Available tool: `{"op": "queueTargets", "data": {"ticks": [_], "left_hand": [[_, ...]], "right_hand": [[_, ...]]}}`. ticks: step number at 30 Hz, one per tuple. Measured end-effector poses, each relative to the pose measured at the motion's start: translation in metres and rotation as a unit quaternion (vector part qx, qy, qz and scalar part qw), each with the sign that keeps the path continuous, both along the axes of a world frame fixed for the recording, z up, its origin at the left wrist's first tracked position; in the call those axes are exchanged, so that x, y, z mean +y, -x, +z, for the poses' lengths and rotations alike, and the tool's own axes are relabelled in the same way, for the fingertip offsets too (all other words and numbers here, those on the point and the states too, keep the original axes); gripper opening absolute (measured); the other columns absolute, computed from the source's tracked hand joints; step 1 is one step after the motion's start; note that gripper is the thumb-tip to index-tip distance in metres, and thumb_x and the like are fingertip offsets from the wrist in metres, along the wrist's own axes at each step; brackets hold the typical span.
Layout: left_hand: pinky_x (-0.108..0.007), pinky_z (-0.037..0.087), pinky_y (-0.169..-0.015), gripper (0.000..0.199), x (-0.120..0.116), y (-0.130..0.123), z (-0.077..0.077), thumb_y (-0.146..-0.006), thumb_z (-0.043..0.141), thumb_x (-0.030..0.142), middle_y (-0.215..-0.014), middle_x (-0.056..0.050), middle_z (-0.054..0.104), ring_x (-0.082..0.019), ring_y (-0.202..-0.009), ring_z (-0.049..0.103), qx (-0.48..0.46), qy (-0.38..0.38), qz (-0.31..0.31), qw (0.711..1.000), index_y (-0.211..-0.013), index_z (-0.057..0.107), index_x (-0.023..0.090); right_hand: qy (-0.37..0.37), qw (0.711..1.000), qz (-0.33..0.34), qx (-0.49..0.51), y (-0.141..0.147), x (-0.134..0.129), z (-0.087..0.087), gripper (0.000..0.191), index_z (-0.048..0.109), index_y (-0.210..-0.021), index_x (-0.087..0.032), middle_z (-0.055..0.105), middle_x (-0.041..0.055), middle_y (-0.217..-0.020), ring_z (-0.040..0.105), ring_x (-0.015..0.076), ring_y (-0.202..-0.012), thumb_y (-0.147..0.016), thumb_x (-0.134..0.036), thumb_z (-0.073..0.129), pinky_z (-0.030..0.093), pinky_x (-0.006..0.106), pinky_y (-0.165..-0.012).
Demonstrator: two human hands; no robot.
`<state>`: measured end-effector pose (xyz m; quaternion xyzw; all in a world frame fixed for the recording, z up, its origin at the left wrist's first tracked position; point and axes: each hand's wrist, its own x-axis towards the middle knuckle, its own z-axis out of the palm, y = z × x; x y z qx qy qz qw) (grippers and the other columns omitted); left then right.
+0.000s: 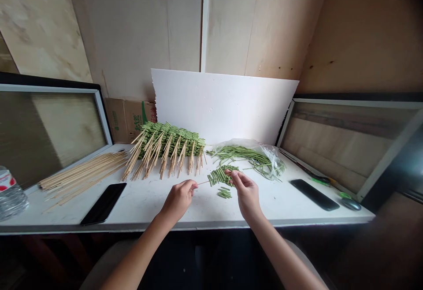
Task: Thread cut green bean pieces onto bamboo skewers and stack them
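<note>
My left hand pinches the bare end of a thin wooden skewer, held out over the table. Along the skewer's other part sits a row of cut green bean pieces. At the right end of that row, my right hand is closed with thumb and fingers on a green bean piece. A few loose bean pieces lie on the white table just below the skewer. More cut pieces show behind the row, partly hidden by it and by my right hand.
Finished bean skewers are stacked at the back left, sticks facing me. Bare skewers lie further left, by a black phone and a water bottle. Long beans in a plastic bag, another phone and a mouse are right.
</note>
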<state>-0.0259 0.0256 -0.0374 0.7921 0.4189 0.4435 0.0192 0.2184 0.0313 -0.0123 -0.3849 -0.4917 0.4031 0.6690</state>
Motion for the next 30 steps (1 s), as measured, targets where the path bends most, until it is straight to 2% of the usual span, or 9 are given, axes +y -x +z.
{"op": "queueTargets", "data": {"ticks": [4, 7, 9, 13, 16, 19, 24, 30], "left_hand": [[-0.022, 0.047, -0.057, 0.034, 0.0, -0.001, 0.0, -0.081, 0.042, -0.007, -0.07, 0.0, 0.064, -0.015, -0.061, 0.062, 0.024, 0.011, 0.012, 1.0, -0.088, 0.063, 0.019], [-0.023, 0.05, -0.059, 0.03, 0.0, -0.001, -0.001, -0.084, 0.044, -0.004, -0.074, -0.002, 0.068, -0.017, -0.065, 0.065, 0.028, 0.021, 0.011, 0.999, -0.087, 0.063, 0.019], [-0.025, 0.052, -0.063, 0.028, 0.0, -0.001, -0.002, -0.085, 0.045, -0.003, -0.079, -0.003, 0.071, -0.018, -0.069, 0.068, 0.025, 0.03, 0.007, 0.999, -0.086, 0.062, 0.02], [-0.026, 0.054, -0.067, 0.028, -0.001, -0.002, -0.002, -0.086, 0.046, -0.002, -0.081, -0.004, 0.073, -0.019, -0.074, 0.071, 0.017, 0.051, -0.002, 0.999, -0.085, 0.062, 0.02], [-0.026, 0.053, -0.068, 0.028, -0.003, -0.007, -0.002, -0.086, 0.046, -0.003, -0.079, -0.002, 0.072, -0.018, -0.073, 0.07, 0.008, 0.064, -0.018, 0.998, -0.083, 0.062, 0.02], [-0.025, 0.051, -0.066, 0.026, -0.005, -0.01, 0.001, -0.089, 0.047, 0.0, -0.077, -0.001, 0.072, -0.017, -0.07, 0.069, -0.01, 0.058, -0.023, 0.998, -0.082, 0.063, 0.02], [-0.024, 0.05, -0.062, 0.024, -0.006, -0.005, 0.01, -0.094, 0.048, 0.006, -0.073, -0.002, 0.07, -0.016, -0.064, 0.067, -0.029, 0.008, 0.011, 0.999, -0.087, 0.066, 0.02], [-0.024, 0.05, -0.059, 0.024, -0.004, 0.003, 0.014, -0.093, 0.049, 0.005, -0.07, -0.001, 0.069, -0.016, -0.06, 0.067, -0.009, -0.014, 0.029, 0.999, -0.088, 0.066, 0.021]], "right_hand": [[-0.008, 1.0, 0.0, -0.016, 0.003, -0.006, 0.005, 0.031, 0.082, -0.098, -0.025, 0.079, 0.0083, -0.119, 0.064, 0.033, -0.126, -0.084, -0.053, 0.078, 0.053, 0.044, -0.102], [-0.021, 1.0, -0.002, -0.022, 0.004, -0.009, 0.009, 0.032, 0.081, -0.099, -0.025, 0.074, 0.0091, -0.13, 0.059, 0.0336, -0.134, -0.083, -0.052, 0.079, 0.051, 0.045, -0.107], [-0.03, 0.999, -0.002, -0.027, 0.004, -0.01, 0.01, 0.032, 0.081, -0.099, -0.025, 0.075, 0.0094, -0.128, 0.059, 0.0341, -0.135, -0.083, -0.053, 0.08, 0.05, 0.046, -0.109], [-0.034, 0.999, 0.002, -0.027, 0.006, -0.01, 0.008, 0.032, 0.081, -0.102, -0.025, 0.078, 0.0087, -0.119, 0.066, 0.0329, -0.125, -0.084, -0.051, 0.079, 0.053, 0.046, -0.105], [-0.038, 0.999, 0.017, -0.024, 0.008, -0.011, 0.005, 0.027, 0.08, -0.095, -0.025, 0.08, 0.008, -0.11, 0.072, 0.0315, -0.112, -0.084, -0.05, 0.078, 0.057, 0.044, -0.097], [-0.039, 0.999, 0.03, -0.02, 0.01, -0.013, 0.006, 0.027, 0.079, -0.088, -0.024, 0.081, 0.0074, -0.102, 0.074, 0.032, -0.108, -0.083, -0.051, 0.079, 0.059, 0.044, -0.094], [-0.027, 0.999, 0.013, -0.022, 0.008, -0.013, 0.009, 0.029, 0.08, -0.088, -0.023, 0.082, 0.0083, -0.099, 0.075, 0.0306, -0.102, -0.078, -0.05, 0.084, 0.06, 0.043, -0.091], [0.023, 0.999, 0.005, -0.025, 0.007, -0.005, 0.002, 0.04, 0.081, -0.094, -0.022, 0.081, 0.0099, -0.104, 0.076, 0.031, -0.097, -0.065, -0.047, 0.093, 0.064, 0.044, -0.085]]}}
